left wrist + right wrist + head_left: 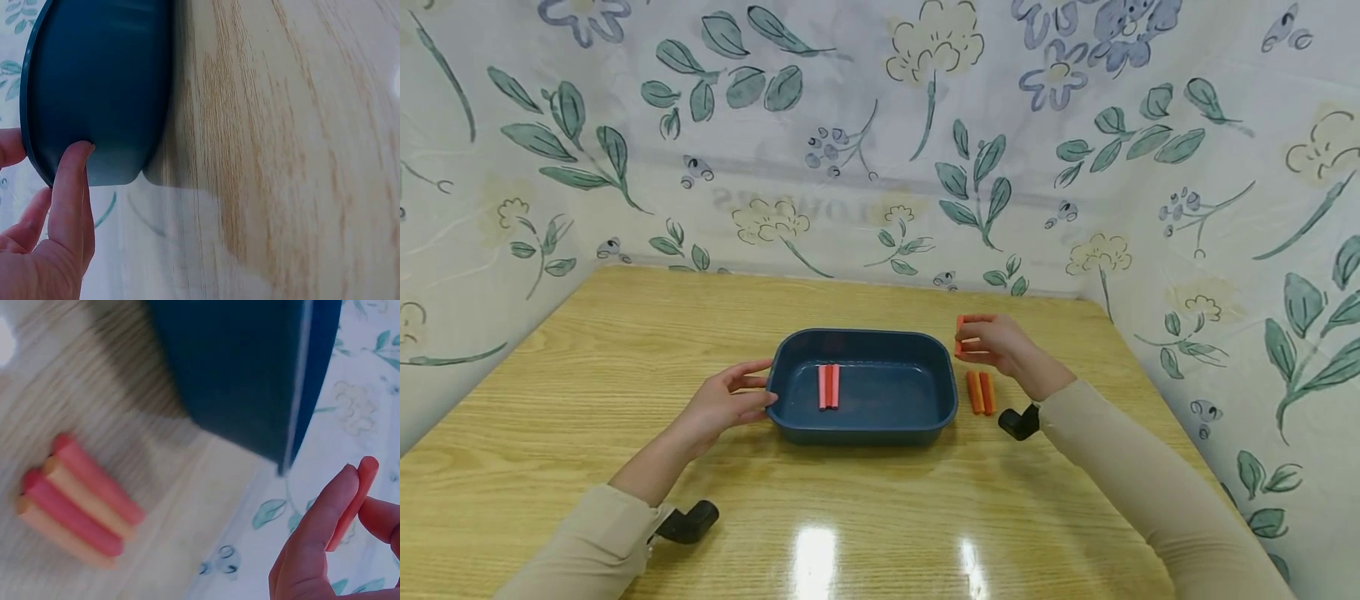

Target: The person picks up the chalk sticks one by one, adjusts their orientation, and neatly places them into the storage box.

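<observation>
A dark blue rectangular container (880,429) stands on the wooden table. Inside it, left of centre, lie pink and red sticks (828,387) side by side. At its left end my left hand (718,408) holds the rim; in the left wrist view the thumb (70,187) rests against the outer wall. Beyond the right end, my right hand (1000,342) pinches an orange-red stick (355,503) between thumb and fingers, raised near the rim. Several red and orange sticks (78,509) lie in a row on the table, below that hand.
The wooden table (625,358) reaches back to a cloth (850,167) printed with flowers and leaves, which also hangs at both sides. Black mounts (691,523) sit at my wrists. Bright reflections show on the table's near part.
</observation>
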`<state>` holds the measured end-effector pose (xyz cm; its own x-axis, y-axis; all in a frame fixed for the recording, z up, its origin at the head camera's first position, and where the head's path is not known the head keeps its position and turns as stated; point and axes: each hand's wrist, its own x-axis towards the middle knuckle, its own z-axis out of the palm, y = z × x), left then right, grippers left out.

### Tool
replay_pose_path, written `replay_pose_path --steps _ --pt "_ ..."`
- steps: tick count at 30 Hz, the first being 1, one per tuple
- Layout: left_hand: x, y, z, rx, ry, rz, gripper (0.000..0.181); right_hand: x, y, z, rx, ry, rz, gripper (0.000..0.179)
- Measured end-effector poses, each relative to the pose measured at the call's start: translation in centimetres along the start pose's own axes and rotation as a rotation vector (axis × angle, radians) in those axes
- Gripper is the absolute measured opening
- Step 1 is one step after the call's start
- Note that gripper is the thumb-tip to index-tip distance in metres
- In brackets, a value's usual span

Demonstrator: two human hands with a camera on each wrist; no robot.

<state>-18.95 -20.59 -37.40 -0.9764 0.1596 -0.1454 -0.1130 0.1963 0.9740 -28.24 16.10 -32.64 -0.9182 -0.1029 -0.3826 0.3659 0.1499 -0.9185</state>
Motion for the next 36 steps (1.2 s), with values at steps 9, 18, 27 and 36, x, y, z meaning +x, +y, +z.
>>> replay_pose_path --steps 9,18,27,36 --pt "0.0 0.1 0.0 0.001 0.0 -0.003 0.063 0.3 -1.8 3.1 -0.028 -0.036 0.045 0.05" --pt "0.0 -0.1 0.0 -0.006 0.0 -0.002 0.063 0.7 -3.0 5.9 0.073 -0.101 0.08 0.048" --pt "0.0 -0.1 0.0 -0.015 -0.005 -0.001 0.064 1.9 -3.2 8.8 0.05 -0.128 0.106 0.035" --pt "0.0 -0.1 -0.1 -0.023 -0.005 0.001 0.064 3.1 -2.5 11.3 -0.058 -0.225 0.168 0.028"
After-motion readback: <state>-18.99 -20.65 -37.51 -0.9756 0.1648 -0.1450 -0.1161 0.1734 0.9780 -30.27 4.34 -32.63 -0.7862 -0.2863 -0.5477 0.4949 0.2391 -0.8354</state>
